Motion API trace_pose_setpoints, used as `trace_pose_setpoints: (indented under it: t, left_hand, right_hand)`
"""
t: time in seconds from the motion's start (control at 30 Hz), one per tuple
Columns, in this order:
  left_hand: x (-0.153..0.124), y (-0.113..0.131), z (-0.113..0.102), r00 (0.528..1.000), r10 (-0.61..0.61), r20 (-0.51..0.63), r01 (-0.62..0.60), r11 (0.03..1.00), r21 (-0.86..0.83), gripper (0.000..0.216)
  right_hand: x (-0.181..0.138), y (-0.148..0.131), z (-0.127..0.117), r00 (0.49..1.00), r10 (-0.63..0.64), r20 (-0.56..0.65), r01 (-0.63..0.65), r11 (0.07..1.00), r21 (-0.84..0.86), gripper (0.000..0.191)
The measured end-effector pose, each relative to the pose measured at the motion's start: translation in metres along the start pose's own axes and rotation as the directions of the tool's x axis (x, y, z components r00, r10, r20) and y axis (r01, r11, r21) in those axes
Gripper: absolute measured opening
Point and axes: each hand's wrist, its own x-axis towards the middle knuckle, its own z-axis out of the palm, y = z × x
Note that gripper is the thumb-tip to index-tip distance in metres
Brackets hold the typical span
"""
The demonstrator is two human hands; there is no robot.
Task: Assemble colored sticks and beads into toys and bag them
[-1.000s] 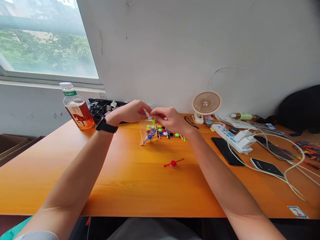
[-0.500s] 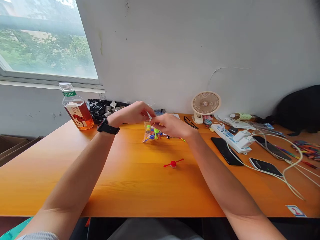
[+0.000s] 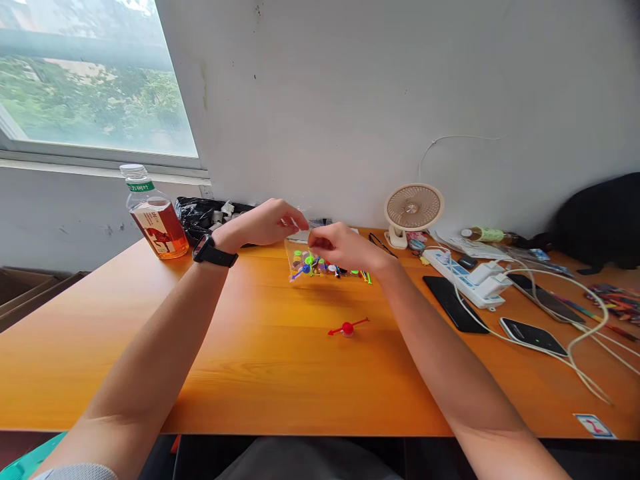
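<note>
A clear plastic bag (image 3: 295, 250) with several small bright pieces in it, blue, green, yellow and white, hangs low over the table just beneath my hands. My left hand (image 3: 273, 223), with a black watch on the wrist, pinches the bag's upper edge at its left. A short way to the right, my right hand (image 3: 343, 245) has its fingers closed on the same edge and hides part of the bag. Nearer to me, a red arrow-shaped spinner (image 3: 347, 328) lies on the table, apart from both hands.
At the left stands a tea bottle (image 3: 157, 223), with a black plastic bag (image 3: 193, 217) beside it. A small fan (image 3: 413, 207), a power strip (image 3: 465, 277), phones and white cables crowd the right side. A small card (image 3: 594, 425) lies near the front edge.
My hands have moved slightly apart at the bag's top. The bag now spreads wider, and more of its coloured pieces show to the right. The red spinner stays put.
</note>
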Motion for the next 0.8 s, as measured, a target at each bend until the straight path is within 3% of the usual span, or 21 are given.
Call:
trace_pose_setpoints:
  t: [0.07, 0.23, 0.33, 0.47, 0.6, 0.73, 0.8]
  left_hand:
    - [-0.002, 0.001, -0.0027, 1.0, 0.01, -0.016, -0.011, 1.0, -0.02, 0.032]
    - [-0.0047, 0.0062, -0.0057, 0.992, -0.07, 0.101, 0.067, 0.997, 0.028, 0.041]
    - [-0.0035, 0.0063, -0.0049, 0.988, -0.056, 0.145, 0.054, 0.998, 0.021, 0.031]
    - [-0.0019, 0.0027, -0.0043, 0.996, -0.036, 0.08, 0.035, 0.999, 0.01, 0.028]
    - [-0.0011, 0.0017, -0.0032, 0.996, -0.033, 0.083, 0.034, 0.999, -0.006, 0.026]
    - [-0.001, 0.0037, -0.0023, 0.993, -0.005, 0.119, 0.006, 1.0, -0.011, 0.031]
    - [-0.0014, 0.0041, -0.0028, 0.993, 0.001, 0.116, 0.0, 1.0, -0.013, 0.033]
  right_hand:
    - [0.0018, 0.0013, 0.0003, 0.994, -0.049, -0.099, 0.055, 0.997, 0.061, 0.013]
    - [0.0023, 0.005, 0.0037, 0.995, -0.056, 0.077, 0.044, 0.988, 0.145, 0.011]
    - [0.0024, 0.0051, 0.0063, 0.998, -0.052, 0.021, 0.047, 0.985, 0.165, 0.013]
    - [0.002, 0.0013, 0.0047, 0.999, -0.044, -0.027, 0.047, 0.989, 0.139, 0.013]
    - [0.0026, 0.0005, 0.0048, 0.994, 0.001, 0.112, -0.006, 0.999, 0.048, 0.01]
    - [0.0017, 0.0001, 0.0069, 0.996, -0.005, 0.094, -0.002, 0.997, 0.075, 0.01]
    - [0.0, -0.0013, 0.0066, 0.986, 0.0, 0.165, -0.015, 0.996, 0.086, 0.011]
